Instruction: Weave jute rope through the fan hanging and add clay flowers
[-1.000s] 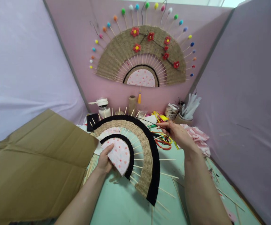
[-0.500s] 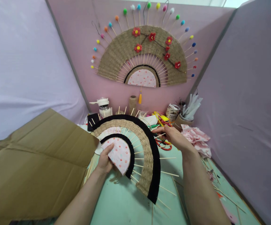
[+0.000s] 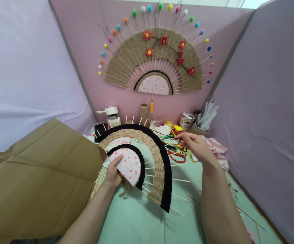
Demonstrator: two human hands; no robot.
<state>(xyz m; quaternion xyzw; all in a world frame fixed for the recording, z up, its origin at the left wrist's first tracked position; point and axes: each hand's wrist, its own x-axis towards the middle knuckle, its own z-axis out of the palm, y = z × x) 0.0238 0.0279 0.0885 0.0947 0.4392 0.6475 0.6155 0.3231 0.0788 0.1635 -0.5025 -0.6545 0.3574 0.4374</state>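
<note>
A half-round woven fan (image 3: 159, 162) of tan twine, with a black outer band (image 3: 167, 179) and pale sticks poking out, is tilted above the table. My left hand (image 3: 114, 173) grips its lower middle, the thumb over the pink-dotted white half-circle (image 3: 130, 166); the other fingers are hidden behind. To the right of the fan's upper edge, my right hand (image 3: 191, 142) is closed in a pinch. From its fingertips a thin black strand (image 3: 163, 133) runs left toward the outer band. The right hand appears apart from the woven part.
Brown cardboard (image 3: 42, 179) fills the left side. Red-handled scissors (image 3: 177, 157) and coloured strips lie behind the fan. Along the back stand a jar (image 3: 113, 118), a twine roll (image 3: 143, 113) and cans (image 3: 187, 121). A finished fan (image 3: 154, 47) hangs on the pink wall.
My right hand has drawn back slightly to the right from the fan's edge, and the black strand now shows stretched out. The fan has shifted slightly left and up in my left hand.
</note>
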